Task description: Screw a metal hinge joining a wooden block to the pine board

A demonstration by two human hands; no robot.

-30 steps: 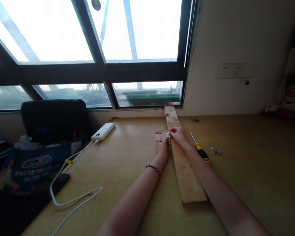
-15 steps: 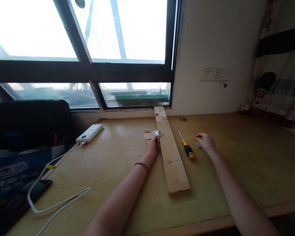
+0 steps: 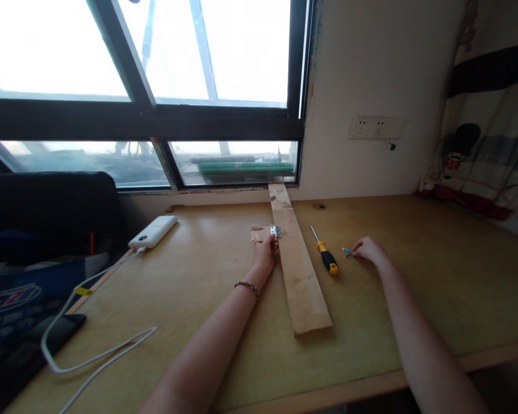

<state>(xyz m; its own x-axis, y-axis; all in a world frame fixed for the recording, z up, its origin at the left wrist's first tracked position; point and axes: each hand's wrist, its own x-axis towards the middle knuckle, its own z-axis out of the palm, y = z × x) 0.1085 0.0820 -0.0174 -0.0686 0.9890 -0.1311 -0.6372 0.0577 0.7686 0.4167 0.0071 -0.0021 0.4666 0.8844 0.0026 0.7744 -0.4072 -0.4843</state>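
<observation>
Presently, we record the long board (image 3: 302, 276) flat on the table (image 3: 190, 264), its long axis running from the window end toward us, near end slanting right. Just left of it lies a small wood piece (image 3: 257, 234); a metal hinge (image 3: 275, 231) sits across the seam between them. Our left hand (image 3: 265, 255) has its fingers drawn together at the hinge's near edge; we cannot tell whether they pinch it or only press. Our right hand (image 3: 368, 251), fingertips bunched, is at the small cluster of screws (image 3: 347, 252); a firm grip cannot be confirmed. Between board and screws, the screwdriver (image 3: 325, 253) points its shaft toward the window, slightly left, handle nearer us. Left of the table we note a blue bag (image 3: 8, 293), contents mostly too dark to identify, a red strip (image 3: 79, 237) showing above. Its white oval logo appears to include "nZ"; the remaining print is illegible.
</observation>
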